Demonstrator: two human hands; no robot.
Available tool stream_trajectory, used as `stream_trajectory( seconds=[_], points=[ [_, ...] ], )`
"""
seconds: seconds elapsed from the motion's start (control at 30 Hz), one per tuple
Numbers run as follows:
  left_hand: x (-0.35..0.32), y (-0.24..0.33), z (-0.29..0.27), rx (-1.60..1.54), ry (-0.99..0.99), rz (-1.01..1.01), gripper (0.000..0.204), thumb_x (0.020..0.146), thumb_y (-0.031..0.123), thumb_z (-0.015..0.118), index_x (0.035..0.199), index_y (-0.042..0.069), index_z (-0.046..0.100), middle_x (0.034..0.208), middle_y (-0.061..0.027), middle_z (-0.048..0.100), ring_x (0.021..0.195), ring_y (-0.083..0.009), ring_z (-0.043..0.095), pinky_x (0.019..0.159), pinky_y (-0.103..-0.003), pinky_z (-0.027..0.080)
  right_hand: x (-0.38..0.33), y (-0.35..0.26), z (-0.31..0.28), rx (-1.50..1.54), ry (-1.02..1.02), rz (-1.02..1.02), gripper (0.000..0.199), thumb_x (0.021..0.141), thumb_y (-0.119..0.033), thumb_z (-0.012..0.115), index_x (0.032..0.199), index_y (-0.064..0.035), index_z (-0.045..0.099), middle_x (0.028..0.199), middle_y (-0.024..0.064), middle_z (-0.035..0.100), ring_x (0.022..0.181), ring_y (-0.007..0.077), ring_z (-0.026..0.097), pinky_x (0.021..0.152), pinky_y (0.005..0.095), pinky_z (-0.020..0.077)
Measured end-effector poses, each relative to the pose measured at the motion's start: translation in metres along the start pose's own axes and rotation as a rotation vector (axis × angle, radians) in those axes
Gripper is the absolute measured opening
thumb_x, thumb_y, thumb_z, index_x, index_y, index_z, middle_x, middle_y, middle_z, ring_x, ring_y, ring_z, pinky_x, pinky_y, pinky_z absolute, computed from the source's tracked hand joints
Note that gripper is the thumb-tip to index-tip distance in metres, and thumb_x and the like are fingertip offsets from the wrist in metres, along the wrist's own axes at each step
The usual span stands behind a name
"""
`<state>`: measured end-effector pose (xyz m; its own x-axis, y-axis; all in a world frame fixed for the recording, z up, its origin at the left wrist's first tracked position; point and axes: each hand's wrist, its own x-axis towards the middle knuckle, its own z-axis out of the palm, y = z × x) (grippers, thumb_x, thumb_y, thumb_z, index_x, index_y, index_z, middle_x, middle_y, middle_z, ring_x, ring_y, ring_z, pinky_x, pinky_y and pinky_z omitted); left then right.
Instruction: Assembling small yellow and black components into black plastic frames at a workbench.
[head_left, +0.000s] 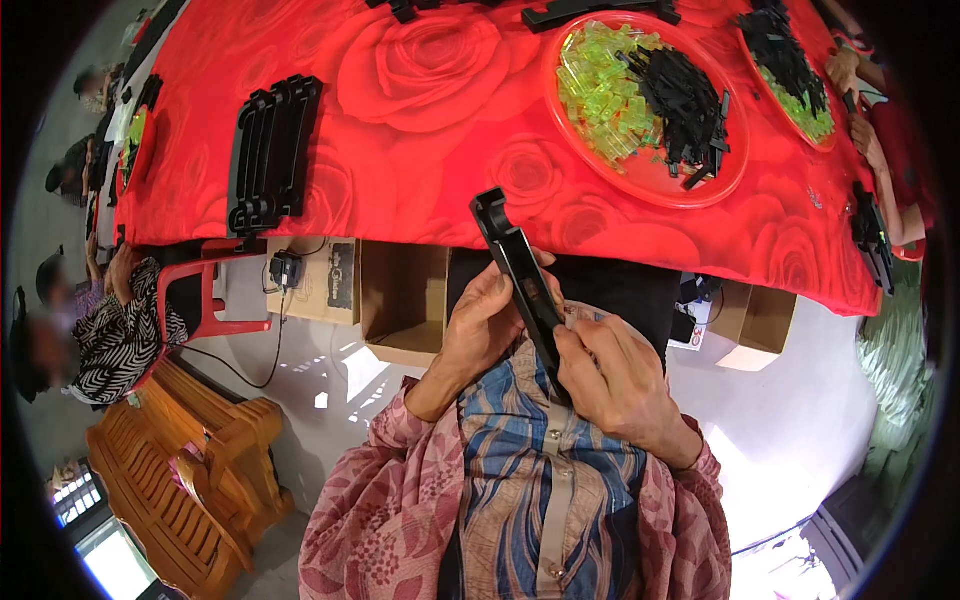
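Note:
A long black plastic channel-shaped part (513, 255), with a hooked upper end, is held slantwise over my lap, just off the table's near edge. My left hand (478, 325) is wrapped round its middle, thumb along the near side. My right hand (622, 385) is closed on its lower half, thumb and fingers pressed into the channel. Whether a small piece sits between those right fingertips is hidden. Beyond, on the table, a red round tray (738, 190) holds clear yellow-green plastic pieces (600, 95) on its left and thin black strips (680, 110) on its right.
A red rose-patterned cloth (420, 180) covers the table. Similar black parts (275, 155) lie side by side at left. Another filled tray (828, 143) stands at far right, near a co-worker's hands (862, 130). Below are cardboard boxes (405, 300), a red chair (215, 290) and a wooden bench (170, 470).

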<state>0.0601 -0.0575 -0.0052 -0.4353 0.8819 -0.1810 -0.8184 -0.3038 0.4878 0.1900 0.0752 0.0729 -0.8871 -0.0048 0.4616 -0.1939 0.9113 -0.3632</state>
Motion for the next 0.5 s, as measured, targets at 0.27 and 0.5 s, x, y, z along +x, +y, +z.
stream_trajectory(
  seconds=[0.27,0.5],
  points=[
    [-0.003,-0.002,-0.002,0.005,0.003,0.026,0.058,0.094,0.033,0.062,0.133,-0.006,0.044,0.113,-0.016,0.06,0.102,-0.0268,0.062,0.094,-0.04,0.05,0.002,0.001,0.004,-0.167,0.086,-0.126,0.028,0.067,-0.002,0.067,0.093,0.0097,0.067,0.084,0.0151,0.061,0.07,0.0222,0.06,0.057,0.0252,0.0501],
    [-0.003,-0.005,-0.006,-0.016,0.029,0.008,0.061,0.092,0.034,0.065,0.134,-0.006,0.044,0.114,-0.0167,0.06,0.104,-0.0295,0.061,0.096,-0.043,0.048,0.007,0.001,0.01,-0.188,0.068,-0.11,0.029,0.067,-0.004,0.066,0.093,0.0093,0.067,0.085,0.0148,0.061,0.07,0.0215,0.06,0.058,0.0258,0.0507]
  ],
)
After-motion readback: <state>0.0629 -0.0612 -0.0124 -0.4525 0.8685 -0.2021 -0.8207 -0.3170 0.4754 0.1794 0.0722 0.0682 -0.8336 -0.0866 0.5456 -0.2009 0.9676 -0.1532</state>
